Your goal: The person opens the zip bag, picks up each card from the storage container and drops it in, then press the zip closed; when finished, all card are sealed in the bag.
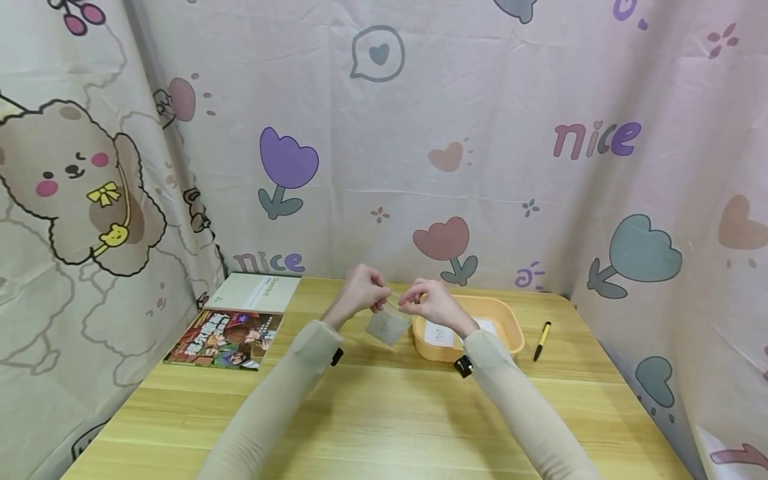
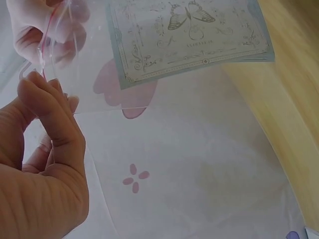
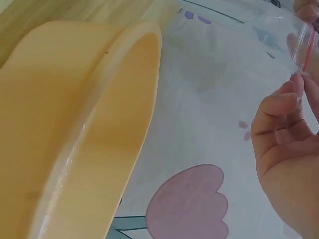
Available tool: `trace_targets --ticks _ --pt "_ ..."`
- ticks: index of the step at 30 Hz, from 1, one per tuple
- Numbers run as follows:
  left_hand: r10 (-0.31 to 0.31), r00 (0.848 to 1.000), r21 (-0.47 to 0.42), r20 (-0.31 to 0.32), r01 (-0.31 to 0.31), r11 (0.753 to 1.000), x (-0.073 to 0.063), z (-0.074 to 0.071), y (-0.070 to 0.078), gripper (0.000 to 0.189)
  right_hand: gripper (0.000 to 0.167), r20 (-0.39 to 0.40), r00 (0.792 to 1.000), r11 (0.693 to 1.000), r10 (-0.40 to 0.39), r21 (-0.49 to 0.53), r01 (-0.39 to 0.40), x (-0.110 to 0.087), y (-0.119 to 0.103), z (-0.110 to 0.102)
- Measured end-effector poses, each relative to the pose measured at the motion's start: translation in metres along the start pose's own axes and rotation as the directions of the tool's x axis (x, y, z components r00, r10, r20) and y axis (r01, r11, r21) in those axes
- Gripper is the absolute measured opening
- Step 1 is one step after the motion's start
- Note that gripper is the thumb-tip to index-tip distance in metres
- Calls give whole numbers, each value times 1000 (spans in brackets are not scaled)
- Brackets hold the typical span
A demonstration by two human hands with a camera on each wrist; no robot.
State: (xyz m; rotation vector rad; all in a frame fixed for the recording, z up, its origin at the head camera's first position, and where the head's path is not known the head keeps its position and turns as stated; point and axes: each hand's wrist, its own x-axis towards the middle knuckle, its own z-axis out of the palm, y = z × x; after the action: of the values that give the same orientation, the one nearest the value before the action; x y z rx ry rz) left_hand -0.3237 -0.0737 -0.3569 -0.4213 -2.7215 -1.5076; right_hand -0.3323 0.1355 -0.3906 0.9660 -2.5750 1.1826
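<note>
A clear zip bag (image 2: 94, 87) with a red line along its mouth hangs between my two hands over the table. Inside it sits a pale card (image 2: 194, 45) printed with a butterfly and a blue-grey border. My left hand (image 1: 362, 291) pinches one end of the zip edge. At the other end, the fingertips of my right hand (image 1: 437, 305) pinch the same edge, close over the left side of a yellow plastic basin (image 1: 514, 327). In the right wrist view, the bag shows only partly at the top right.
White packets with printed designs (image 1: 439, 335) lie in the basin. A yellow and black marker (image 1: 543, 341) is to its right. At the table's left edge lie a colourful comic-style book (image 1: 228, 340) and a white box or book (image 1: 252, 292). A patterned curtain (image 1: 372, 133) hangs behind.
</note>
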Motion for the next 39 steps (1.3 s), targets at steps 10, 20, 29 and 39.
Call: trace_targets --ticks 10,20,29,39 --pt "2 1000 -11 -24 -2 1000 -1 1 -4 9 10 -30 1000 988 5 152 0 -6 10 -4" --pt "-12 1000 8 -21 12 1000 1 1 -5 9 18 7 986 956 168 241 -164 -15 32 -17" --pt "9 1000 19 -22 -9 1000 0 2 -7 9 24 44 974 955 220 194 -225 -24 70 -22" --pt "16 999 22 -40 -15 1000 -1 2 -7 10 31 102 956 951 276 113 -287 -37 96 -24"
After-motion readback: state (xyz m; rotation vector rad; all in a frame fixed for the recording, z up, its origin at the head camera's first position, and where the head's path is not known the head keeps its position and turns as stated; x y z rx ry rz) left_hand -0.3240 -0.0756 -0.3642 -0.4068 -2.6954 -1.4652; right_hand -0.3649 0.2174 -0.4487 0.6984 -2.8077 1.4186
